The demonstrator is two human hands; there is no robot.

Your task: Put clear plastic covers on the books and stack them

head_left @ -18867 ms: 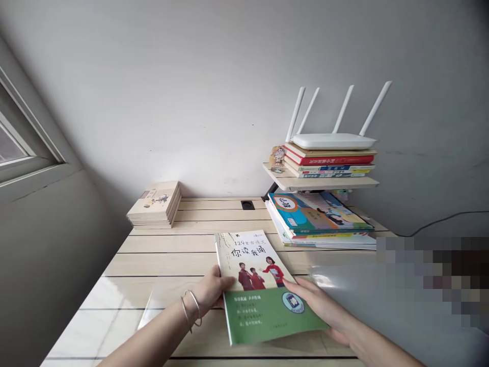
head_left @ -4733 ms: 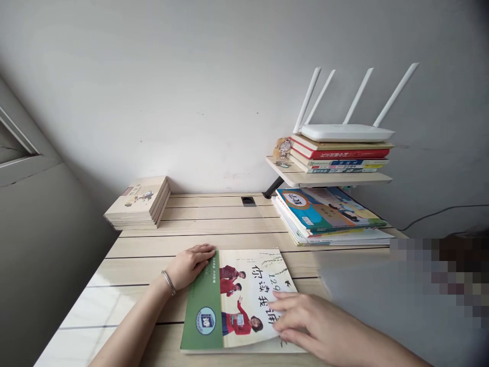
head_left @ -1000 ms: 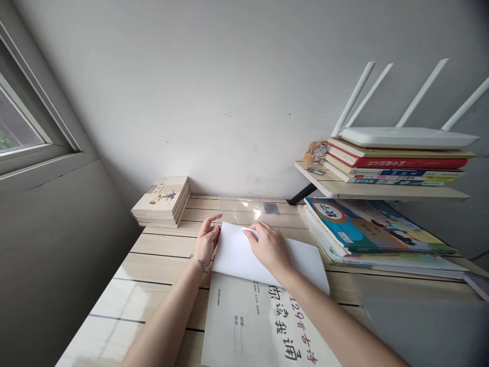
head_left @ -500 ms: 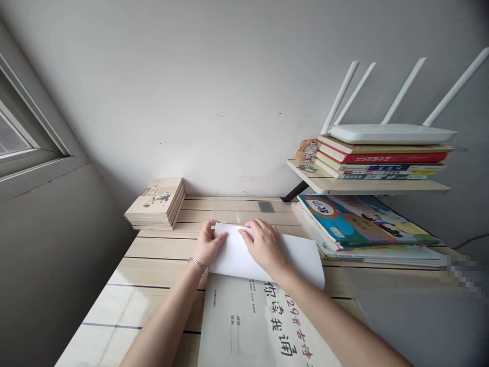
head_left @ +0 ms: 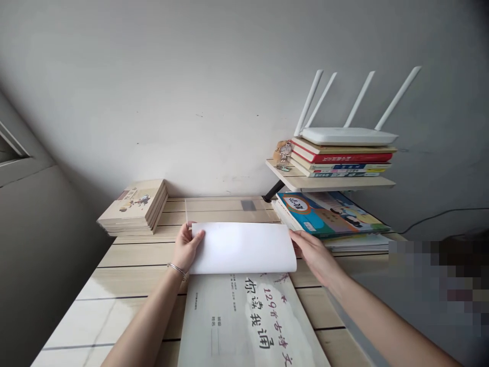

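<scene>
A book [head_left: 248, 321] lies open on the desk, its title page facing me with the text upside down. Its opened front cover [head_left: 242, 248] shows its white inner side and stands tilted up toward the wall. My left hand [head_left: 186, 248], a bracelet on the wrist, pinches the cover's left edge with thumb on the white side. My right hand [head_left: 311, 251] holds the cover's right edge, fingers curled behind it. A clear plastic sheet [head_left: 225, 210] lies on the desk just beyond the cover.
A stack of tan booklets [head_left: 133, 207] sits at the back left. At the right, a small shelf [head_left: 328, 182] carries books and a white router [head_left: 347, 135], with colourful books [head_left: 328, 214] stacked beneath. A grey surface [head_left: 401, 306] lies at the front right.
Since a second ago my right hand has moved from the middle of the white cover to its right edge. The left hand stays at the left edge. The view shifted right.
</scene>
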